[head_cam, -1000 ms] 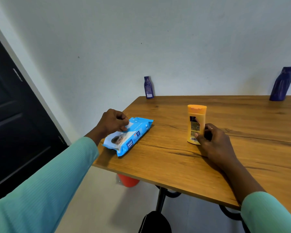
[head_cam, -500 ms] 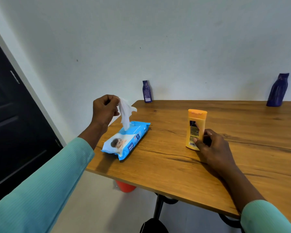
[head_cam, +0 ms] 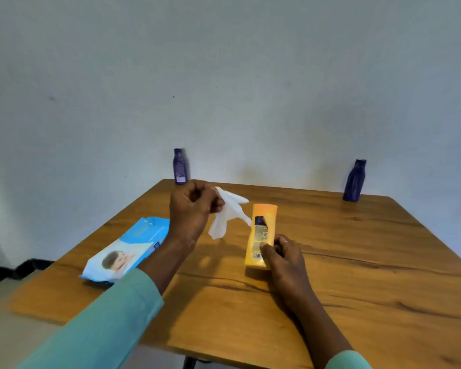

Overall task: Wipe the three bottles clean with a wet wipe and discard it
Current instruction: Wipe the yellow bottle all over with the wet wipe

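Right hand (head_cam: 285,259) curled round lower part of orange bottle (head_cam: 261,230), standing on table (head_cam: 370,283). Wipes pack (head_cam: 128,249) flat, left of left forearm. Left hand (head_cam: 193,209) raised, pinching white wet wipe (head_cam: 228,215), which hangs just left of bottle top. Small blue bottle (head_cam: 180,166) just beyond left hand; larger blue bottle (head_cam: 355,180) far right of both grips
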Demonstrator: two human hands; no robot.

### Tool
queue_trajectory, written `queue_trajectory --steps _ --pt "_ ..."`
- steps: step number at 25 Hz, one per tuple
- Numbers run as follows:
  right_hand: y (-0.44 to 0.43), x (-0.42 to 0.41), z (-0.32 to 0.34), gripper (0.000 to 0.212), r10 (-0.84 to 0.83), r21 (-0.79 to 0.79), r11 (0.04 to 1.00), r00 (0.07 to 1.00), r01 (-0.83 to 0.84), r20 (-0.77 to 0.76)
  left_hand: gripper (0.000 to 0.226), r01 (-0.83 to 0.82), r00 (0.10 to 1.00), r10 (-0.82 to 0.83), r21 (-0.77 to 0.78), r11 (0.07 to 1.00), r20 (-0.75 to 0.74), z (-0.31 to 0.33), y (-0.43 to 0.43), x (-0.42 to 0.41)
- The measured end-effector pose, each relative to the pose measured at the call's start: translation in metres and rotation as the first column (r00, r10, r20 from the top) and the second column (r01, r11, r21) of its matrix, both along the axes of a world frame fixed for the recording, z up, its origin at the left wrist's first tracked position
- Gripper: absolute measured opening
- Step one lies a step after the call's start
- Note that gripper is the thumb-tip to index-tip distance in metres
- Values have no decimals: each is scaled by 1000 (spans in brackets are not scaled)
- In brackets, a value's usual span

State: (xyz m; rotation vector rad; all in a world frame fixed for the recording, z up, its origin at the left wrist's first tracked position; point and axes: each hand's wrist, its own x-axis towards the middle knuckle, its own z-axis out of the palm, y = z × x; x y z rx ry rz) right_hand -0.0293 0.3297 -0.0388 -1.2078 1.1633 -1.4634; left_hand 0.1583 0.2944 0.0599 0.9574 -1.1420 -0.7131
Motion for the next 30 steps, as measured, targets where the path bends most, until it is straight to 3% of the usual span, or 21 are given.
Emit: queue_trajectory --steps 3,5,7,10,12,14,17,21,23,26,30 --pt "-10 -4 1 21 3 7 1000 997 -2 -81 6 85 960 -84 9 996 266 -32 -21 -27" --pt "-17 -5 7 19 40 -13 999 990 -43 -137 9 85 939 -91 31 996 331 -49 -35 -37" --pt "-31 -5 11 18 68 -51 995 973 -81 -222 13 69 970 -80 57 996 229 -63 -51 -40" --pt "-63 -3 14 33 73 -71 992 924 -107 -375 15 111 993 -105 142 984 -49 -76 -73 -37" --pt "-82 4 16 29 114 -62 987 919 -148 -378 11 147 967 -101 188 971 -234 -77 -84 -33" --pt "-96 13 15 29 155 -56 981 921 -187 -357 9 127 944 -52 216 968 -326 -76 -94 -28" --pt "-110 20 11 29 215 -30 972 933 -233 -289 9 116 930 -17 249 961 -368 -73 -104 -21" --pt "-116 14 10 16 260 -35 963 958 -266 -122 27 222 938 -135 251 942 -321 -79 -104 -24" --pt "-117 12 14 17 279 -22 959 957 -281 -77 36 200 929 -90 284 938 -359 -75 -108 -28" --pt "-119 11 13 23 286 6 958 953 -287 -103 27 107 908 35 311 945 -417 -62 -120 -26" --pt "-121 9 13 19 228 -33 971 963 -235 -143 22 74 981 -33 217 973 -189 -73 -116 -31"
